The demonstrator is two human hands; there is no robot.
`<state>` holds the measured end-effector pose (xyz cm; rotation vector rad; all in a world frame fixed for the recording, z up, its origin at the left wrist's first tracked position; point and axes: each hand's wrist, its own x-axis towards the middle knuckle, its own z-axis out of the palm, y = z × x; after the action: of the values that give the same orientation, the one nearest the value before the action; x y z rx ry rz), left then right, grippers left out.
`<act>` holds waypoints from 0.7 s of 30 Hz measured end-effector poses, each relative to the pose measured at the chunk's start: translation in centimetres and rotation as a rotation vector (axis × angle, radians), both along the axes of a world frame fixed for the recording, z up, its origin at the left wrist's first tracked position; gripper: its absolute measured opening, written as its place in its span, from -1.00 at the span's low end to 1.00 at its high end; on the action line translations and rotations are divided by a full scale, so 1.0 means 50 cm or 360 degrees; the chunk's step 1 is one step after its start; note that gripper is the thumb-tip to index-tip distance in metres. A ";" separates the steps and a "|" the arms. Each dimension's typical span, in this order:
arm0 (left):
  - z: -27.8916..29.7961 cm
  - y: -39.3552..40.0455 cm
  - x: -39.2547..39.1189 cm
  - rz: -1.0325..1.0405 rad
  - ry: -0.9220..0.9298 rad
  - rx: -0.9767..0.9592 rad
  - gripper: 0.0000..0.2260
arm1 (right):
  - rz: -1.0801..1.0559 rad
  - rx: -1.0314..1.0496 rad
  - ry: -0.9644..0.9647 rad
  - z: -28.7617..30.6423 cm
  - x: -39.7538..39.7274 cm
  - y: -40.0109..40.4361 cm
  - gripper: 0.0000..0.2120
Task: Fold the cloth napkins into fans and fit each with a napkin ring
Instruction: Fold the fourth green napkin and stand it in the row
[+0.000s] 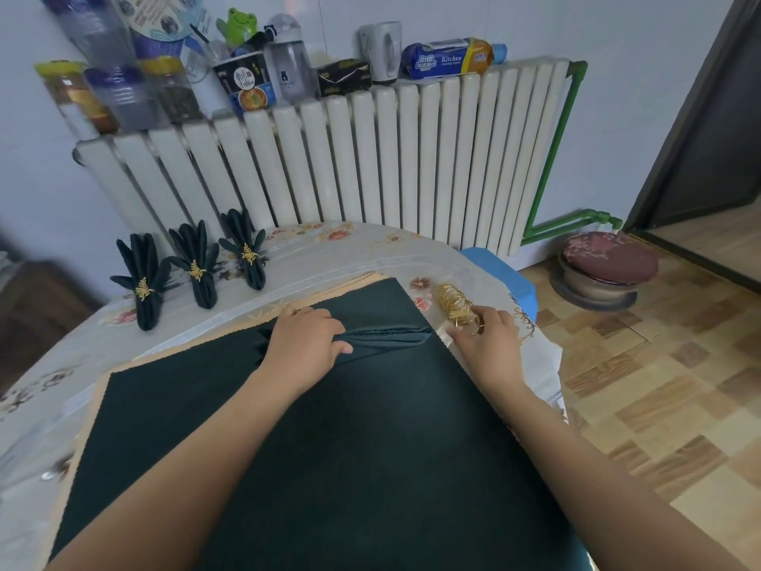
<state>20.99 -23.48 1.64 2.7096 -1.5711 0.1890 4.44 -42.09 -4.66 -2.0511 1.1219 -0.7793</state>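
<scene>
A pleated dark green napkin (pixel 387 336) lies across a stack of flat dark green napkins (pixel 313 438) on the table. My left hand (pixel 304 344) grips the pleated strip near its middle, fingers curled over the folds. My right hand (pixel 486 340) is at the table's right edge and pinches a gold napkin ring (pixel 469 323) at the near end of a cluster of gold rings (pixel 453 300). Three finished napkin fans with gold leaf rings (pixel 146 278) (pixel 197 269) (pixel 247 253) stand at the table's far left.
The table wears a floral cloth (pixel 329 249), with beige cloth under the green stack. A white radiator (pixel 370 158) behind carries bottles, jars, a noodle cup and a kettle. A blue stool (pixel 502 274) and a round red-cushioned stool (pixel 605 265) stand to the right on the wood floor.
</scene>
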 end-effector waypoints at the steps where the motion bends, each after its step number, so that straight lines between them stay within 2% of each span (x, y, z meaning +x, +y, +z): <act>1: -0.001 0.007 -0.002 0.0007 0.0024 -0.0007 -0.71 | 0.0053 0.0001 -0.0060 0.004 -0.007 0.014 -0.53; 5: 0.008 0.054 -0.027 0.0040 0.0118 -0.0059 -0.72 | 0.0369 0.0092 -0.0177 0.038 -0.051 0.083 -0.53; 11: 0.020 0.133 -0.063 -0.0007 0.0198 -0.0131 -0.73 | 0.0761 0.0283 -0.0092 0.062 -0.081 0.160 -0.54; 16: 0.036 0.185 -0.089 -0.0072 0.0231 -0.0136 -0.74 | 0.1053 0.0195 0.0150 0.091 -0.092 0.213 -0.55; 21: 0.045 0.215 -0.118 -0.0175 0.0275 -0.0152 -0.83 | 0.1223 -0.0094 0.0356 0.119 -0.086 0.272 -0.60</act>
<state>15.10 -12.74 3.89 2.4852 -1.6115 0.0272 0.12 -28.51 1.27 -2.3992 0.3355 -0.2003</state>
